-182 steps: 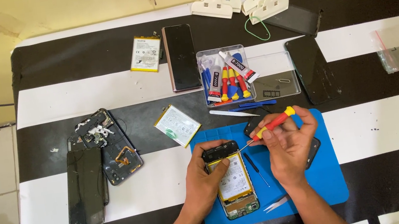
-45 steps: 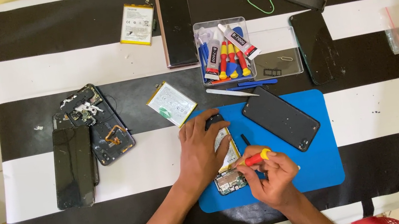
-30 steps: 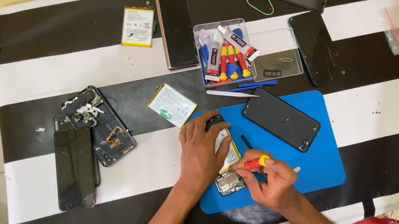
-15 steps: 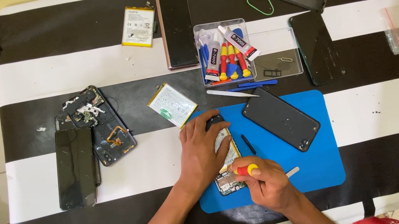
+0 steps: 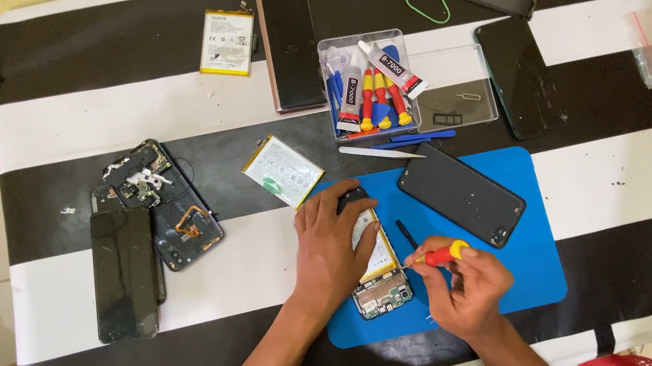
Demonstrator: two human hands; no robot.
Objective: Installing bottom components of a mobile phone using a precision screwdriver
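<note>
The striped table (image 5: 59, 128) carries the blue mat (image 5: 528, 265), and on it, at seven o'clock from the black back cover (image 5: 461, 195), lies the opened phone (image 5: 380, 274). My left hand (image 5: 334, 246) lies flat over it, fingers spread, pinning it. It looks light, thin and fragile; best held by the edges. My right hand (image 5: 466, 287) pinches the screwdriver (image 5: 438, 257).

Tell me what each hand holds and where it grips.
Right hand pinches screwdriver by its red-yellow handle; left hand presses flat on opened phone.
</note>
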